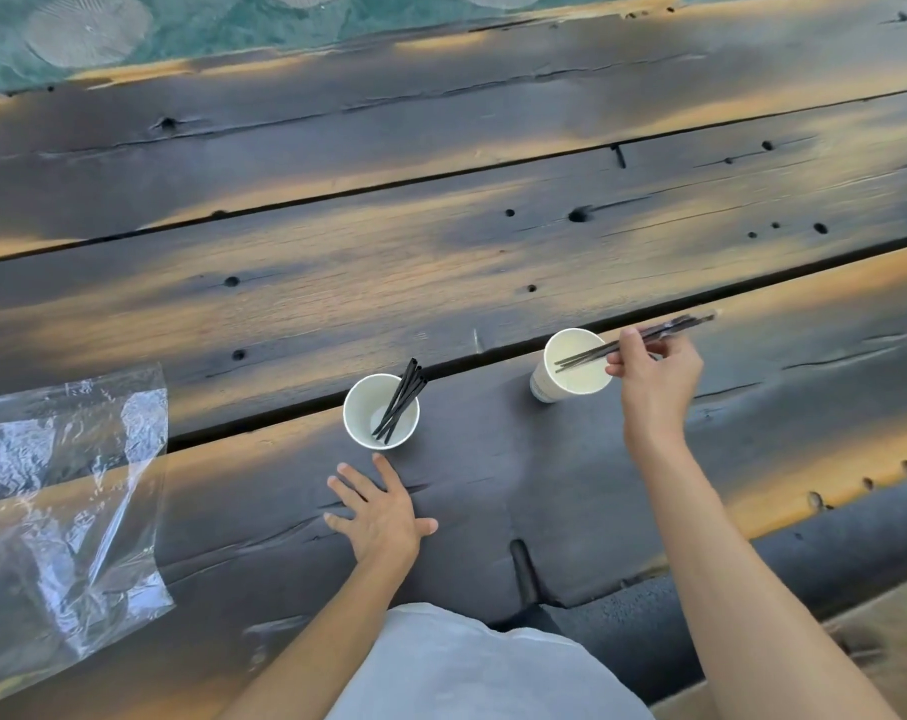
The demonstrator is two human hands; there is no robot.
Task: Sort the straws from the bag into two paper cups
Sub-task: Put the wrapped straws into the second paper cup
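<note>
A bundle of thin black straws (633,341) is being pinched by the right hand (656,368), tips over the right paper cup (576,362). The left hand (381,511) is being rested flat, fingers spread, on the wooden table (493,262) beside the left paper cup (381,410), where more black straws (400,402) are being held upright. The clear bag (61,501) is being left crumpled far left.

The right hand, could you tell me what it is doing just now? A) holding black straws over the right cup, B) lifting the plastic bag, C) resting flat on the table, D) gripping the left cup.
A: the right hand pinches a bunch of black straws whose tips hang over the mouth of the right cup, while the left hand lies flat on the table.
</note>
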